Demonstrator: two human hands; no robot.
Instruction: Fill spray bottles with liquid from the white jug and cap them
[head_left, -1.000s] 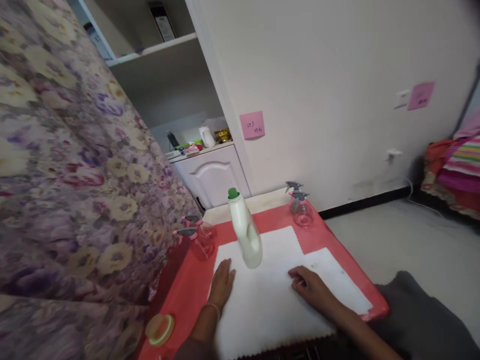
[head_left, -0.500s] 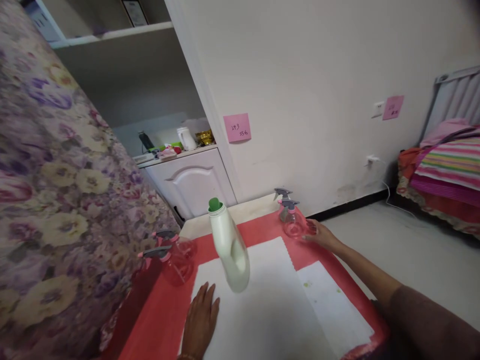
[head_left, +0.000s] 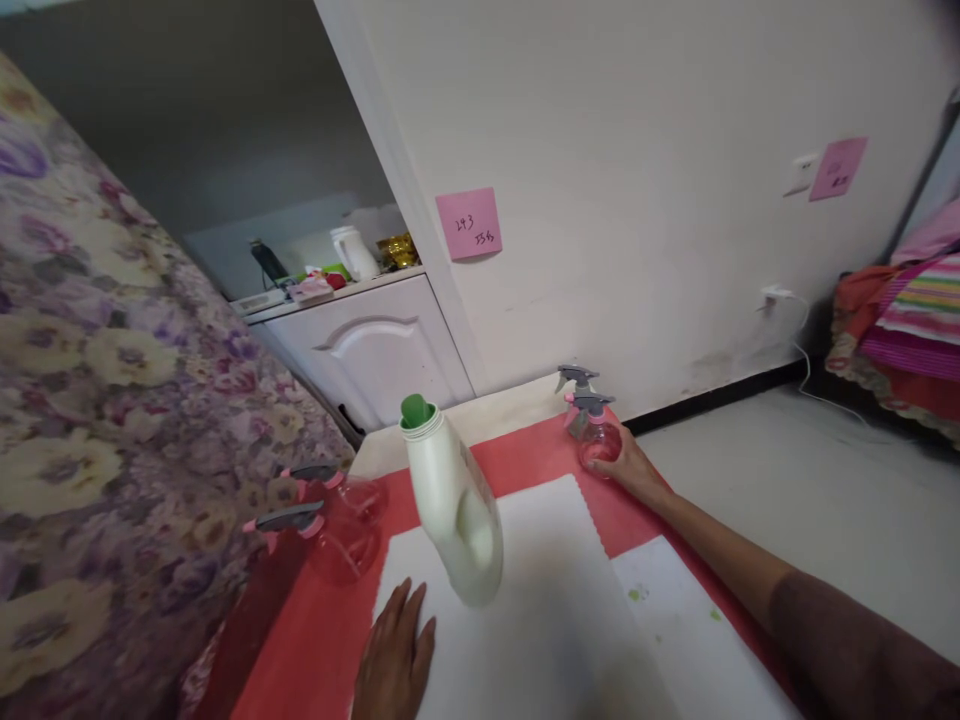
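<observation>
My right hand is wrapped round the lower body of a clear spray bottle with a grey and pink trigger head. Just behind it stands a second spray bottle, partly hidden. My left hand lies palm down with its fingers out, on the left part of a white sheet. Close in front of that hand stands a pale green jug with a handle; its cap is off and a green spout shows in the mouth. At the left are two more spray bottles, a nearer one and a farther one.
A red cloth covers most of the table. A smaller paper with green spots lies at the right. A flowered curtain hangs along the left side. Behind are a white cabinet and a wall with pink notes.
My right hand has closed further round the near spray bottle, its thumb now across the front. The left hand stays flat on the sheet. The camera view has shifted a little.
</observation>
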